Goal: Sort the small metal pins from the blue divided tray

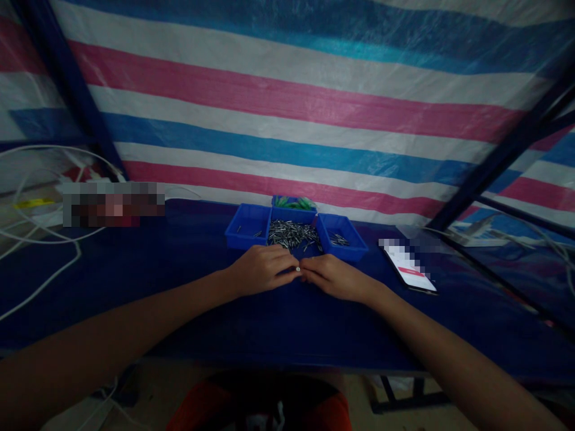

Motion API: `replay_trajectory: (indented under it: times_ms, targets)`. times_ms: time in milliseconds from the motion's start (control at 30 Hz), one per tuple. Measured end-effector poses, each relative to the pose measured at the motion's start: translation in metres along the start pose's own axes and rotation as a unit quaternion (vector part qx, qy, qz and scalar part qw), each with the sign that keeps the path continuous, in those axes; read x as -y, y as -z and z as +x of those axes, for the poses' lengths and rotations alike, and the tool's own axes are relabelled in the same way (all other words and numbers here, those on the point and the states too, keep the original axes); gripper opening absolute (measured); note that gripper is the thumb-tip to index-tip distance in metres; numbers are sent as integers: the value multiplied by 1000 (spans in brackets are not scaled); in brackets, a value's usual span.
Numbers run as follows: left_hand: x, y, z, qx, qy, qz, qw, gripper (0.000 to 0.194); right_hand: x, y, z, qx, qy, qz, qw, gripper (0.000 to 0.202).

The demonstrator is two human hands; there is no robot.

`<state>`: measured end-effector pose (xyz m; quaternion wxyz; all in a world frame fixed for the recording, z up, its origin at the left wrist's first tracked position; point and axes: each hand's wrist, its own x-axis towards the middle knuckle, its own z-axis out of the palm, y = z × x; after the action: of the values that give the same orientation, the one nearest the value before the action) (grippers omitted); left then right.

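Note:
My left hand (pixel 261 270) and my right hand (pixel 331 276) meet fingertip to fingertip over the front of the blue table. Thumb and fingers of my left hand are pinched on a small piece with a pale round end (pixel 297 269). The fingertips of my right hand are closed right beside that end; whatever they pinch is too small to make out. Just beyond my hands lies a heap of small metal pins (pixel 294 233). A blue left bin (pixel 245 240) holds a few pins, and a blue right bin (pixel 353 252) has a small bunch.
Behind the heap stands a blue bin (pixel 294 212) with green items in it. A lit phone (pixel 409 266) lies to the right. White cables (pixel 58 278) loop at the left beside a blurred-out patch. Striped sheeting (pixel 287 102) hangs behind, between dark metal posts.

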<state>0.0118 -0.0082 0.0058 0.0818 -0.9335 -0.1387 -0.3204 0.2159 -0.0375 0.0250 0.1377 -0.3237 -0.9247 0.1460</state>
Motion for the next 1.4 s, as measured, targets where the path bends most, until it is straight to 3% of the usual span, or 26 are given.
replay_trajectory:
  times_ms: [367, 800, 1067, 1200, 1400]
  targets:
    - [0, -1, -1, 32, -14, -6, 999, 19, 1, 0, 0, 6, -5, 29, 1000, 23]
    - [-2, 1, -1, 27, -22, -7, 999, 18, -1, 0, 0, 5, -3, 27, 1000, 23]
    - [1, 3, 0, 19, 36, 28, 999, 20, -4, 7, -1, -62, -21, -33, 997, 21]
    - [4, 0, 0, 57, 64, 30, 996, 17, -2, 7, -2, -75, -22, -65, 995, 23]
    - [0, -5, -2, 164, 37, -30, 985, 15, -1, -1, -2, -43, 22, -96, 994, 23]
